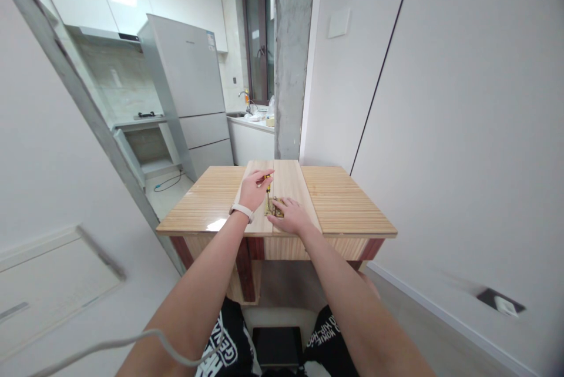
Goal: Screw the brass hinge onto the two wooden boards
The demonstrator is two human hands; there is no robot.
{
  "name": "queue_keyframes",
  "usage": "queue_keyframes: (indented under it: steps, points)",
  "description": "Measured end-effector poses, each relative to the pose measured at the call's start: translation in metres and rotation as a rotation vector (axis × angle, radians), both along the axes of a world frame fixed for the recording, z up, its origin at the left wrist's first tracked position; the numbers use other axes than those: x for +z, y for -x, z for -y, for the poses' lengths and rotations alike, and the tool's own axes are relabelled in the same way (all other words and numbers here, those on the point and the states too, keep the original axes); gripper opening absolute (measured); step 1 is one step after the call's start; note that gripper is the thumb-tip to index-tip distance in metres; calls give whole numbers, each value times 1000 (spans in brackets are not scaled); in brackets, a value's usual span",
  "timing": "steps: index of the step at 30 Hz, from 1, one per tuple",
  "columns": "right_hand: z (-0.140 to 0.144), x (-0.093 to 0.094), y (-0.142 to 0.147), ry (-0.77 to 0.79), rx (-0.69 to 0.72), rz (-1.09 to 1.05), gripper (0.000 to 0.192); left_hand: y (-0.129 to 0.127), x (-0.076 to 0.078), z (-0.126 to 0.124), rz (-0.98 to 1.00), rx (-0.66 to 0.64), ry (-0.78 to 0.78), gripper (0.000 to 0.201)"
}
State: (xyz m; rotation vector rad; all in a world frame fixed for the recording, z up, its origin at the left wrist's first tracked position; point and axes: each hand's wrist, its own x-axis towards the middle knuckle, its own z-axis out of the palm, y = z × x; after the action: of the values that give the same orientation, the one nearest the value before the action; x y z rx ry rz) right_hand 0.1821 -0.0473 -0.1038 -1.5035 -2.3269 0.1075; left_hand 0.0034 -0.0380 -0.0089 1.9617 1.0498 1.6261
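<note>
Two light wooden boards (288,180) lie side by side on a wooden table (343,206). A brass hinge (271,208) sits over the seam between them near the front edge. My left hand (254,188) grips a small yellow-handled screwdriver (267,184), its tip pointing down at the hinge. A pale band is on that wrist. My right hand (289,216) lies flat on the right board, its fingers pressing on the hinge and partly hiding it.
A grey fridge (194,95) and a kitchen counter with a sink (249,118) stand beyond the table. A concrete pillar (293,54) rises behind it and white walls close in on both sides. A white cable (132,344) crosses my left forearm.
</note>
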Motion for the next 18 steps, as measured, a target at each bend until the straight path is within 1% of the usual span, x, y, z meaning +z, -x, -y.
queue_keyframes:
  steps: [6,10,16,18]
  points:
    - [-1,-1,1,-21,0,-1,79,-3,-2,0,-23,-22,-21,33]
    - [0,0,1,-25,1,-3,80,-3,-1,1,-25,-23,-3,34]
    - [2,2,1,2,-1,3,80,-2,-3,0,69,-12,49,32]
    - [2,3,1,13,0,1,80,-1,-4,-1,80,-3,45,30]
